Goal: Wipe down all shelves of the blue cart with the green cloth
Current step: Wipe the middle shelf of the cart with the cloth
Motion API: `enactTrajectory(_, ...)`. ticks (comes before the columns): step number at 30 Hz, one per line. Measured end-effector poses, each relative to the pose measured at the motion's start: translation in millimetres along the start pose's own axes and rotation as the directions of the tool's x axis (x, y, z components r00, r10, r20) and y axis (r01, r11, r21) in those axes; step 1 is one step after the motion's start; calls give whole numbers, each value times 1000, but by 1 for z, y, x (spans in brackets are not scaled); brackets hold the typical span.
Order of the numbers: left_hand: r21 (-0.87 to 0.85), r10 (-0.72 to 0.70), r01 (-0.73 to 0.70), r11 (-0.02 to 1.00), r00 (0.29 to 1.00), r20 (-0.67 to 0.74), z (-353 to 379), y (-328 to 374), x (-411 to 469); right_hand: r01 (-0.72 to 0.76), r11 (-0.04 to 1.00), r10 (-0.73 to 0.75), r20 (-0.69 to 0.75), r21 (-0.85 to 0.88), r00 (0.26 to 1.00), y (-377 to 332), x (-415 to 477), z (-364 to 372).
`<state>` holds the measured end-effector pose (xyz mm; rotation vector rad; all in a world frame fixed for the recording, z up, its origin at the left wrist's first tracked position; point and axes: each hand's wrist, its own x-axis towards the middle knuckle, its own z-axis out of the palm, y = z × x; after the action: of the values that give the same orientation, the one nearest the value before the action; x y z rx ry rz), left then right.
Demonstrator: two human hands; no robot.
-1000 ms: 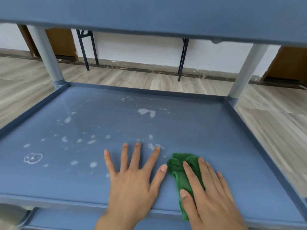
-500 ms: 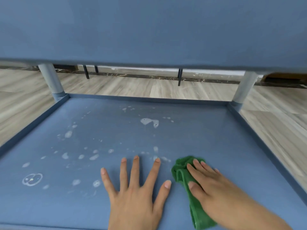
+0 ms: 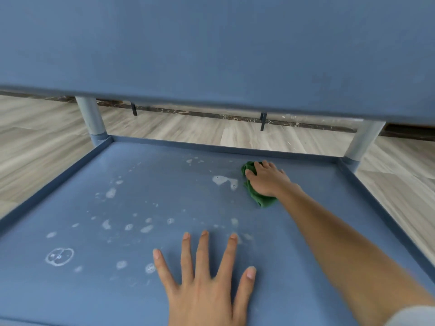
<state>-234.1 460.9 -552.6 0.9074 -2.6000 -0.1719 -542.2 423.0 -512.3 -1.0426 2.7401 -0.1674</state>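
The right hand (image 3: 267, 181) covers most of the green cloth (image 3: 257, 196), pressing it flat on the shelf (image 3: 164, 191) of the blue cart, near the back rim. The cloth's long side runs toward the person. The left hand (image 3: 207, 281) lies flat, fingers (image 3: 203, 248) spread, near the front edge.
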Motion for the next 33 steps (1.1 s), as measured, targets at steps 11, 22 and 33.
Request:
enactTrajectory(11, 15, 23, -21, 1000, 987, -157, 15, -2, 2, -92, 994, 95, -46, 57, 994, -8, 30, 6)
enactTrajectory(22, -60, 30, -38, 997, 992, -122, 2, -3, -2, 58, 998, -58, 14, -12, 998, -14, -159, 37)
enactTrajectory(33, 17, -47, 48, 999, 999, -5, -18, -30, 3, 107, 993, -105, 41, -41, 994, -16, -238, 28)
